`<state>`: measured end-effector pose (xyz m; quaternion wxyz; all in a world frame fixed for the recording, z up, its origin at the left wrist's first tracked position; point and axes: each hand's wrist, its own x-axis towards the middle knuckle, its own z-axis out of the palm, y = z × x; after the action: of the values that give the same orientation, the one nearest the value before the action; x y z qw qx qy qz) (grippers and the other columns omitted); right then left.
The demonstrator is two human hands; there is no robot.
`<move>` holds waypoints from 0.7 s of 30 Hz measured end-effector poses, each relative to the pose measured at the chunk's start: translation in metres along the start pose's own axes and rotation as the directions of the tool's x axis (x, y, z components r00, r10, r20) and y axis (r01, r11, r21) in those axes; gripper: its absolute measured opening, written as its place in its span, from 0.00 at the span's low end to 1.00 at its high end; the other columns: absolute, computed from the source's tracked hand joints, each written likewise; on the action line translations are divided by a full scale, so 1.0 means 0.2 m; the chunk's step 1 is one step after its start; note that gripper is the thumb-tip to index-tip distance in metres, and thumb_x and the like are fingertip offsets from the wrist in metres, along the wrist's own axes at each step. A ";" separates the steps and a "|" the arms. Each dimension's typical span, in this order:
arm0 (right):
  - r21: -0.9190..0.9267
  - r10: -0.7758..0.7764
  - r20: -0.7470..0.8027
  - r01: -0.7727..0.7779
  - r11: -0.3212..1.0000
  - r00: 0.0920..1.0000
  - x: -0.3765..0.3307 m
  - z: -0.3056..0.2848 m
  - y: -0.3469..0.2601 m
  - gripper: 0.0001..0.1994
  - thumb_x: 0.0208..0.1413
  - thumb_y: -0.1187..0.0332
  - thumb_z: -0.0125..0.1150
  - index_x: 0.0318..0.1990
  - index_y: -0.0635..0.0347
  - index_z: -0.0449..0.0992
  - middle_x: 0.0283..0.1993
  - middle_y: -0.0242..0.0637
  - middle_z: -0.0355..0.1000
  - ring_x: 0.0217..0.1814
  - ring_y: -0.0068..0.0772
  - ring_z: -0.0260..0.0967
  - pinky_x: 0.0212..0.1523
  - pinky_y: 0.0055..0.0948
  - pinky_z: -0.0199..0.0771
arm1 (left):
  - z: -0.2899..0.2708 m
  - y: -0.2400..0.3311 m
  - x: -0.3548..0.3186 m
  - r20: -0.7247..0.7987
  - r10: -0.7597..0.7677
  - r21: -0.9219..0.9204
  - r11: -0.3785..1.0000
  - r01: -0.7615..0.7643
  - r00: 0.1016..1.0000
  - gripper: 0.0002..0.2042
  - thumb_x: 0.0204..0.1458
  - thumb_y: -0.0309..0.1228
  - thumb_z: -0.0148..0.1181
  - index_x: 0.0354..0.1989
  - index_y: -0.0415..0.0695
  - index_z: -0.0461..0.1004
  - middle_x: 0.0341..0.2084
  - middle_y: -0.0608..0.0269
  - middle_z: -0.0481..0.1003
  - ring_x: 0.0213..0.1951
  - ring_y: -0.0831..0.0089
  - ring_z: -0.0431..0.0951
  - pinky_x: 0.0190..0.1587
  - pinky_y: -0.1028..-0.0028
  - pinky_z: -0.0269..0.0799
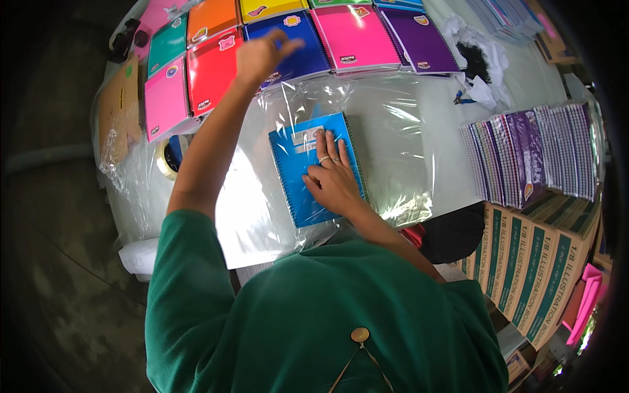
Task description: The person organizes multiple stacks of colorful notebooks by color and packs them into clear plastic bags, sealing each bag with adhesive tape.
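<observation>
A light-blue spiral notebook (295,187) with a pale label near its top lies slightly turned in the middle of the table. Wire coils show along both its long sides. It sits on a wide sheet of clear plastic film (400,157). My right hand (334,180), with a ring on one finger, rests flat on its cover, fingers spread. Raised and reaching forward, my left hand (262,57) hovers over a dark-blue notebook (304,52) in the far rows. Its fingers are apart and a little blurred, and nothing shows in them.
Stacks of coloured notebooks, among them a red one (211,75) and a pink one (357,40), line the far side. A tape roll (166,159) stands at left. Bundled notebooks (531,157) sit right, above cardboard boxes (524,265). Crumpled white wrapping (495,65) lies far right.
</observation>
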<state>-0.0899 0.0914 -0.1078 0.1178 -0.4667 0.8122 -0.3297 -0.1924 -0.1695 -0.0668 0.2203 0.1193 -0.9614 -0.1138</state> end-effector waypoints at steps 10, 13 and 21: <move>-0.022 -0.042 -0.071 0.040 0.999 0.997 -0.02 0.03 0.01 0.12 0.51 0.63 0.55 0.21 0.62 0.74 0.67 0.58 0.45 0.71 0.54 0.37 0.68 0.50 0.28 | -0.05 0.16 -0.30 0.186 -0.234 -0.275 0.920 0.279 0.954 0.13 0.49 0.37 0.57 0.40 0.44 0.76 0.29 0.48 0.77 0.37 0.58 0.77 0.42 0.64 0.70; -0.048 -0.038 -0.080 0.035 0.998 0.996 -0.01 0.06 0.04 0.13 0.52 0.63 0.54 0.22 0.62 0.74 0.66 0.56 0.47 0.71 0.53 0.40 0.68 0.50 0.29 | -0.16 0.17 -0.56 -0.096 -0.322 -0.277 0.918 0.285 0.942 0.14 0.49 0.31 0.57 0.43 0.39 0.72 0.35 0.48 0.75 0.41 0.57 0.75 0.44 0.66 0.69; 0.472 -0.054 -0.055 0.074 0.879 0.997 0.00 -0.02 0.06 0.14 0.57 0.63 0.48 0.27 0.64 0.70 0.69 0.55 0.40 0.73 0.51 0.29 0.68 0.50 0.25 | -0.07 0.44 -1.15 0.305 -0.299 0.183 0.950 0.252 0.904 0.28 0.58 0.41 0.38 0.66 0.43 0.46 0.67 0.53 0.41 0.68 0.52 0.33 0.63 0.46 0.23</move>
<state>-0.1006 0.0971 -0.1121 0.2010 -0.4436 0.6935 -0.5309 -0.0004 -0.0244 -0.1211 0.0298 0.2486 -0.9635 -0.0949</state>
